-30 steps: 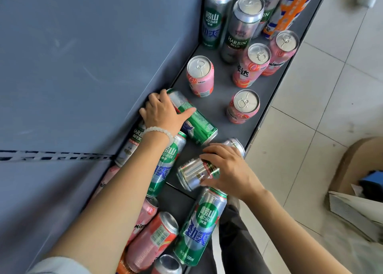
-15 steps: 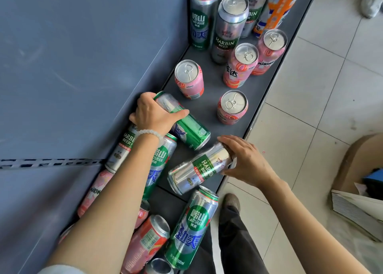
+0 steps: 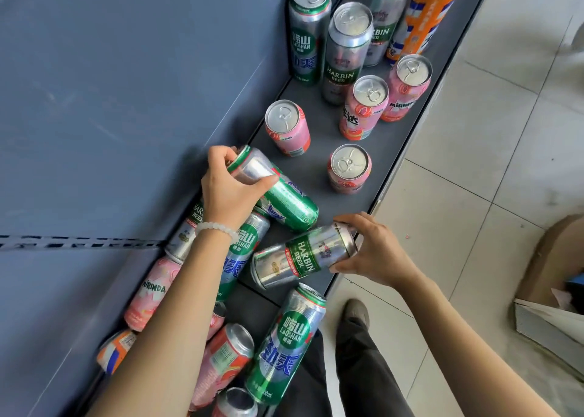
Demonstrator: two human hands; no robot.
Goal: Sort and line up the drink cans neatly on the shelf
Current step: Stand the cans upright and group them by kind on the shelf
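Both hands have tipped their cans up off the shelf (image 3: 319,151) since earlier, left hand (image 3: 227,192) gripping the green can (image 3: 284,202), right hand (image 3: 376,252) clutching the Harbin can (image 3: 303,255) by its end, so either could slip and topple the upright pink can (image 3: 349,168) nearby.

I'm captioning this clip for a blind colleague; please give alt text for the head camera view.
Seen from above, the left hand grips a tipped green can and the right hand grips a silver Harbin can lying on a grey shelf. Pink and tall cans stand upright beyond; more lie jumbled nearer.
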